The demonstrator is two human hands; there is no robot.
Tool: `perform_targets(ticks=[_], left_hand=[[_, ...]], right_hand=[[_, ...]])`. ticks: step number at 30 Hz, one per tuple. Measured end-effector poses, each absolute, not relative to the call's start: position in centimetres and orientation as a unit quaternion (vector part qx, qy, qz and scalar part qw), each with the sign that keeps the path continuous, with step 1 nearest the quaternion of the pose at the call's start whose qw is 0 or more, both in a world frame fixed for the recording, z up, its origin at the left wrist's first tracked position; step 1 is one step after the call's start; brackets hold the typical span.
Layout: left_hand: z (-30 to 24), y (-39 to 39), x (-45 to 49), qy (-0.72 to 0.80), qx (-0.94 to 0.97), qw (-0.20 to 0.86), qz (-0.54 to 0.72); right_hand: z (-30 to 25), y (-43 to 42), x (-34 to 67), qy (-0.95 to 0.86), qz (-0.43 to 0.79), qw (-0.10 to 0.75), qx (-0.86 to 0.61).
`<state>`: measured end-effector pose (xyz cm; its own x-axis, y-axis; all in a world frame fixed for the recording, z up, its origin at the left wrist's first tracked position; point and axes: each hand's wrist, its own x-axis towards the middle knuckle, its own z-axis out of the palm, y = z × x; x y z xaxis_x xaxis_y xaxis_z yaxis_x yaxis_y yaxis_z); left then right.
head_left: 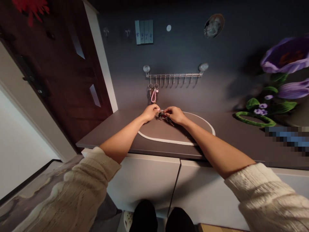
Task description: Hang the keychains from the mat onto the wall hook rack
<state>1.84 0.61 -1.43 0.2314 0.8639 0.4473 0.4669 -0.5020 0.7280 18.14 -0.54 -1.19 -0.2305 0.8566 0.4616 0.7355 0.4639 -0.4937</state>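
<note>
Both hands meet over an oval mat with a white edge on the dark countertop. A small bunch of keys is between them, low over the mat. My left hand is closed in a pinch on the left side of the bunch. From the right, my right hand pinches the other side, with some keys hanging under its fingers. Small details of the bunch are too small to make out. Just behind, keys with a pink strap hang from the hook rail.
The clear rail on the dark wall has several hooks. Purple flowers with a green ring base stand at the right of the countertop. A dark red door is at the left. White cabinet doors lie below the countertop.
</note>
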Motion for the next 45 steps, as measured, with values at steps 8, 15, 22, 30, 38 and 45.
perform_targets(ticks=[8, 15, 22, 30, 38, 45], left_hand=[[-1.3, 0.5, 2.4, 0.415, 0.664, 0.387, 0.487], [-1.2, 0.4, 2.3, 0.401, 0.663, 0.403, 0.488], [-1.2, 0.5, 2.4, 0.389, 0.669, 0.390, 0.498], [-1.0, -0.2, 2.5, 0.394, 0.697, 0.325, 0.503], [-1.2, 0.4, 2.6, 0.419, 0.740, 0.163, 0.500], [-1.5, 0.7, 2.1, 0.489, 0.740, 0.042, 0.460]], right_hand=[[-0.8, -0.8, 17.8, -0.743, 0.211, 0.430, -0.469], [-0.6, -1.4, 17.4, -0.709, 0.292, 0.476, -0.430], [-0.9, -1.0, 17.7, -0.708, 0.284, 0.491, -0.420], [-1.0, -0.7, 17.9, -0.718, 0.268, 0.495, -0.409], [-0.8, -0.1, 18.2, -0.726, 0.214, 0.499, -0.421], [0.6, 1.0, 18.0, -0.660, 0.265, 0.558, -0.428]])
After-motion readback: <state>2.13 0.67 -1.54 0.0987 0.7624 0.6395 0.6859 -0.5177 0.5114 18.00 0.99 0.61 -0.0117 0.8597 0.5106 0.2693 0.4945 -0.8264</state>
